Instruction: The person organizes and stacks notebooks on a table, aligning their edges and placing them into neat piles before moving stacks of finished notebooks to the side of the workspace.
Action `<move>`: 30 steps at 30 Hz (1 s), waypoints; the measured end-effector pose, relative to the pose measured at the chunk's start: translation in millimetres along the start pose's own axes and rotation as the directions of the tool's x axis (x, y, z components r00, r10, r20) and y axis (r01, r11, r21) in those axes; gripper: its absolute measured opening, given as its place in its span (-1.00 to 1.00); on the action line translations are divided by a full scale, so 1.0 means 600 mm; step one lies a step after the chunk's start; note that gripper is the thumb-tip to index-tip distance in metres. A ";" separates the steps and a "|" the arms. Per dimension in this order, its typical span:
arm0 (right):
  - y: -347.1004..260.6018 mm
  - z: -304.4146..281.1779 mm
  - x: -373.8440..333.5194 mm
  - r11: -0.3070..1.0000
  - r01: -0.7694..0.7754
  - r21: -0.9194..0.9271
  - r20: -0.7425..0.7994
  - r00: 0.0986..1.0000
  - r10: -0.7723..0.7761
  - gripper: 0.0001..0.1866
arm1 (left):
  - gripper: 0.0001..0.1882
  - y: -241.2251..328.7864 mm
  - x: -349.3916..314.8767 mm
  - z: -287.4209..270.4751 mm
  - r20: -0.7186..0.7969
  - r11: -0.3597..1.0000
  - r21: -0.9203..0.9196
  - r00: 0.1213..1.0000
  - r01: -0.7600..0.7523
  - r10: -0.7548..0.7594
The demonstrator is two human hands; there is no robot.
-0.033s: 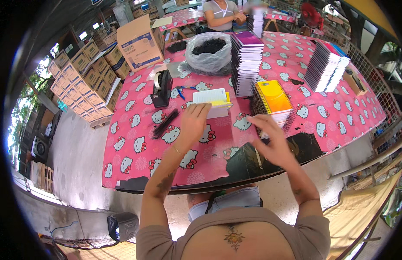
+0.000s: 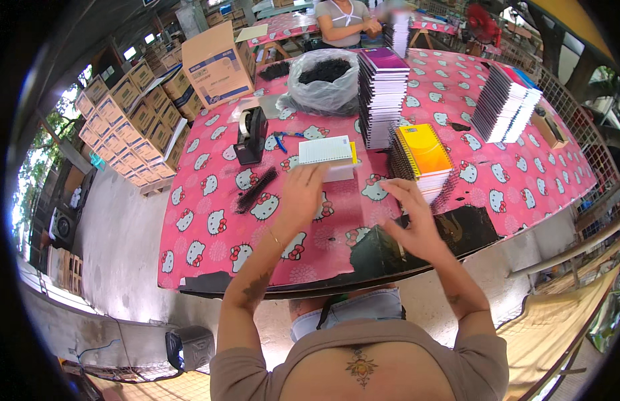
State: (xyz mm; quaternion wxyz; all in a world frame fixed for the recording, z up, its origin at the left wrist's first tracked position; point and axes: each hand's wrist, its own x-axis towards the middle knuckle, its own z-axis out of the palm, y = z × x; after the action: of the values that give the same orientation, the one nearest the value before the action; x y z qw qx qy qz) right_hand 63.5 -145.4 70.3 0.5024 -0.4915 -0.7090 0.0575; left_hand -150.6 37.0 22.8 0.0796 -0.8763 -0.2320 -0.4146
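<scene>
A stack of loose lined sheets (image 2: 325,151), punched along the near edge, lies at the middle of the table with a bit of yellow cover at its right side. My left hand (image 2: 303,190) rests against its near left corner, fingers stretched forward and close together, not visibly gripping anything. My right hand (image 2: 413,217) hovers over the table, fingers apart, holding nothing. Just beyond it stands a pile of yellow spiral notebooks (image 2: 423,150). Black binding coils (image 2: 258,190) lie left of my left hand.
Pliers (image 2: 281,142), a black tape dispenser (image 2: 250,136) and a clear bag of black coils (image 2: 323,83) sit farther back. Tall notebook stacks (image 2: 382,100) (image 2: 504,107) rise behind and to the right. A cardboard box (image 2: 217,67) stands at the far left corner. A person (image 2: 341,25) works beyond.
My left hand has drawn slightly back toward me. The yellow strip showing along the stack's near edge is now covered by the top sheet. My right hand has hardly moved.
</scene>
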 end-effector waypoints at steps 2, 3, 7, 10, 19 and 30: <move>0.040 0.052 -0.028 0.993 -0.098 0.058 -0.030 0.995 0.100 -0.27 | -0.65 0.047 -0.026 -0.018 0.068 0.990 -0.131 0.996 -0.045 0.055; 0.060 0.081 -0.045 0.985 -0.146 0.092 -0.034 0.988 0.150 -0.24 | -0.63 0.066 -0.053 -0.017 0.166 0.986 -0.164 0.984 -0.039 0.067; 0.108 0.156 -0.119 0.710 -0.526 0.468 0.205 0.846 0.492 -0.46 | -0.60 0.122 -0.119 -0.001 0.135 0.946 -0.289 0.984 0.148 -0.113; 0.088 0.168 -0.112 0.659 -0.507 0.556 0.196 0.850 0.489 -0.66 | -0.61 0.144 -0.154 0.013 0.124 0.434 -0.684 0.680 0.587 -0.723; 0.113 0.168 -0.114 0.682 -0.557 0.473 0.199 0.822 0.534 -0.79 | -0.75 -0.013 -0.060 -0.062 0.016 0.731 -0.552 0.881 0.402 -0.473; 0.117 0.168 -0.124 0.712 -0.529 0.461 0.201 0.844 0.497 -0.76 | -0.81 -0.014 0.031 -0.054 -0.134 0.927 -0.351 0.973 0.130 -0.187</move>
State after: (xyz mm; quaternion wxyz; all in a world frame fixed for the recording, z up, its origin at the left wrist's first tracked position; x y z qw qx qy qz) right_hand 32.1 -123.9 -68.0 0.5538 -0.5195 -0.5199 0.3912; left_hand -166.6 39.8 57.3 -0.0878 -0.8176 -0.2199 -0.5248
